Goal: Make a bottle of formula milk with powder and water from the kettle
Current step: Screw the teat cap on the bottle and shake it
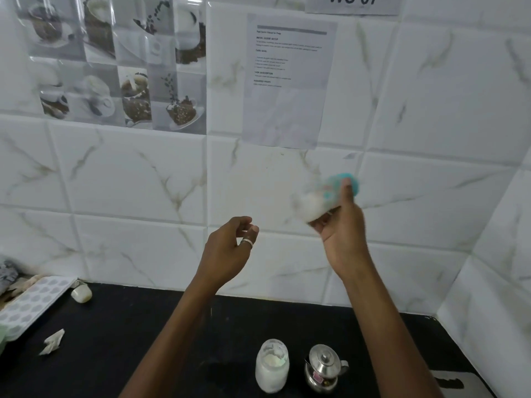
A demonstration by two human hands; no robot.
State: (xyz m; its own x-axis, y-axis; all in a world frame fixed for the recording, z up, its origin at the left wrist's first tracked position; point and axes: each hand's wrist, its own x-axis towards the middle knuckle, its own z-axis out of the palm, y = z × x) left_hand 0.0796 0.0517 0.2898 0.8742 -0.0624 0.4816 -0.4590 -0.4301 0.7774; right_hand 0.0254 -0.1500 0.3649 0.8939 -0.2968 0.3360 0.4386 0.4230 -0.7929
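Note:
My right hand (342, 225) grips a baby bottle (321, 196) with a teal cap, raised in front of the tiled wall. The bottle is motion-blurred, tilted with the cap up to the right, and white milk shows inside. My left hand (230, 248) hovers to the left at about the same height, fingers loosely curled and holding nothing, a ring on one finger. Down on the black counter (143, 340) stand a clear jar of white powder (271, 364) and, just right of it, a small steel kettle (323, 367) with its lid on.
A pale ice-cube tray (31, 303) lies at the counter's left edge, with a small white cap (81, 293) beside it and a crumpled paper scrap (53, 341) nearer. A printed sheet (287, 81) hangs on the wall. A metal surface (459, 383) shows at bottom right.

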